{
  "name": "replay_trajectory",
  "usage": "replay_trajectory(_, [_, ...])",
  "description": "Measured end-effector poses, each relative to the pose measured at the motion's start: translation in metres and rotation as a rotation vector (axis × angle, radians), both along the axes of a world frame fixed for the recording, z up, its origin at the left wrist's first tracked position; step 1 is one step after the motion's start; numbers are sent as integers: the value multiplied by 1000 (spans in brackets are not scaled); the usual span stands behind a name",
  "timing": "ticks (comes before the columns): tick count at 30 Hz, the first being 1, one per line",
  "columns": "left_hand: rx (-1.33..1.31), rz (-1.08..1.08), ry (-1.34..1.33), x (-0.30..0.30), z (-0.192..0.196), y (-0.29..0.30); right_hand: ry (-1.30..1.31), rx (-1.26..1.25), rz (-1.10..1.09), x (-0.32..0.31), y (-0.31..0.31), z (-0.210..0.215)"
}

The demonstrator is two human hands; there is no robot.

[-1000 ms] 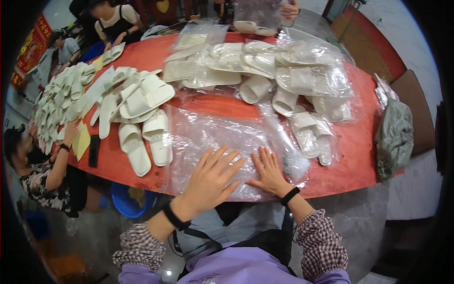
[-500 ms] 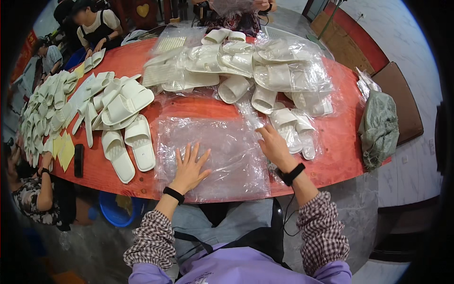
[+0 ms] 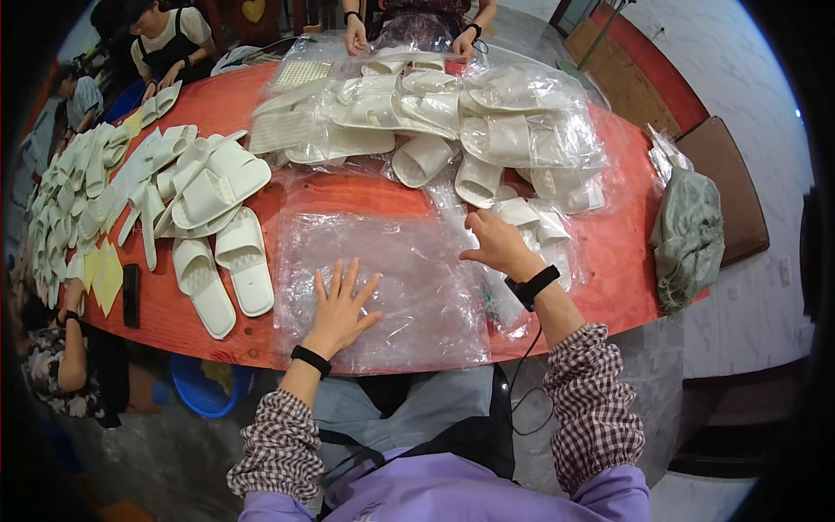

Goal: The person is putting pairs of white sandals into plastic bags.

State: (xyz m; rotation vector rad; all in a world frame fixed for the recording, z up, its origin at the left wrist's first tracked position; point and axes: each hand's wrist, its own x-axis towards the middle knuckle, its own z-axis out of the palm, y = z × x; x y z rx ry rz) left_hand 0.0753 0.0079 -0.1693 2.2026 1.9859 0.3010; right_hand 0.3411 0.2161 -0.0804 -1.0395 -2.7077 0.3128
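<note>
One red table (image 3: 626,283), one blue basin (image 3: 193,396), one grey-green sack (image 3: 689,235), two checked sleeves (image 3: 278,439), at least four other people (image 3: 181,35); well over twenty white slippers (image 3: 246,270); several clear plastic bags (image 3: 400,278), overlapping too much to count exactly.

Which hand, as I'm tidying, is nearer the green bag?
Right. The right hand is left of the green bag, apart from it; the left hand is farther left, on clear plastic.

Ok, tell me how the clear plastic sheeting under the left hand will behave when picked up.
The clear plastic sheeting is probably floppy, judging by its wrinkles, and light, since it looks thin. Its glossy surface may be slippery.
</note>
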Motion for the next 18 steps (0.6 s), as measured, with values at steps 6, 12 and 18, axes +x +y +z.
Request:
replay_trajectory(6, [-6,-16,2,-1,1,0,73,-35,-48,-4,21,-6])
replay_trajectory(12, [2,-66,-23,5,1,6,255,-600,-405,-20,42,16])
replay_trajectory(18, [-44,-41,30,3,5,1,146,120,18,-22,-48,11])
